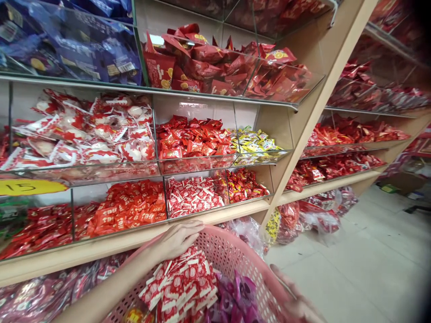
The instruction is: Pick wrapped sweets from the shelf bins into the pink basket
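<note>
A pink plastic basket (pixel 235 258) sits low in front of me, holding red-and-white wrapped candies (pixel 183 285) and purple wrapped candies (pixel 237 298). My left hand (pixel 178 237) reaches across the basket's far rim, fingers curled over the red-and-white candies and the rim; whether it grips any is unclear. My right hand (pixel 296 303) is at the basket's near right rim, fingers wrapped around the edge, blurred. Directly above the left hand is a shelf bin of the same red-and-white candies (pixel 191 195).
Wooden shelves (pixel 134 240) with glass-fronted bins hold red, white and yellow (pixel 256 143) candy packs and blue bags (pixel 67 40). A yellow price tag (pixel 23 186) is at left. Bagged candies (pixel 313 215) lie on the tiled floor (pixel 367 264) to the right.
</note>
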Demonstrator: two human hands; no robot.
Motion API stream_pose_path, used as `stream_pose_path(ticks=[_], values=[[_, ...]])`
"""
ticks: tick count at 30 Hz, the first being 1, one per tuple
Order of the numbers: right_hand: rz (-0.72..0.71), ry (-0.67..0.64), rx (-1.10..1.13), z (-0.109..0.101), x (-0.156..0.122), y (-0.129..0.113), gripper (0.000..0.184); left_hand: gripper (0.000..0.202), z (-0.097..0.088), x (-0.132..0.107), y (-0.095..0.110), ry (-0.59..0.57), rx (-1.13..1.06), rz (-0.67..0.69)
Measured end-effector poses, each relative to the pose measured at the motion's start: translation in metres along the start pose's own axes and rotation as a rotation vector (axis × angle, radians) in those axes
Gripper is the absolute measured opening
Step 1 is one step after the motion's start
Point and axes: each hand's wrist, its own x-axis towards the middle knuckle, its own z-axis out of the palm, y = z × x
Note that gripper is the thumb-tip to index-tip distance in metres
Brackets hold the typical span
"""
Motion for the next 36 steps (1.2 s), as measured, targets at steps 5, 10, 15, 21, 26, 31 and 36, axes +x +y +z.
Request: stream_pose_path(ticks=[5, 10, 15, 21, 26, 31, 36], values=[[-0.400, 0.087, -0.490, 0.049, 0.019, -0.064, 0.043, 0.037, 0.004, 0.003, -0.001, 0.029, -0.023, -0.003], [-0.671, -0.298, -0.896, 0.144, 0.084, -0.095, 0.020, 0.035, 0.008, 0.003, 0.000, 0.087, -0.054, -0.047], [-0.625, -0.196, -1.439, 0.197, 0.144, -0.084, 0.019, 0.034, 0.008, 0.004, -0.001, 0.094, -0.059, -0.064], [-0.495, -0.131, -1.550, 0.208, 0.152, -0.086, 0.023, 0.034, 0.010, 0.006, -0.002, 0.089, -0.040, -0.037], [-0.362, -0.146, -1.580, 0.208, 0.162, -0.091, 0.028, 0.034, 0.010, 0.006, 0.000, 0.089, -0.042, -0.040], [-0.296, -0.160, -1.586, 0.213, 0.163, -0.091, 0.029, 0.034, 0.010, 0.006, -0.002, 0.090, -0.046, -0.031], [-0.282, -0.159, -1.574, 0.215, 0.162, -0.090, 0.024, 0.034, 0.012, 0.006, -0.004, 0.091, -0.033, -0.030]])
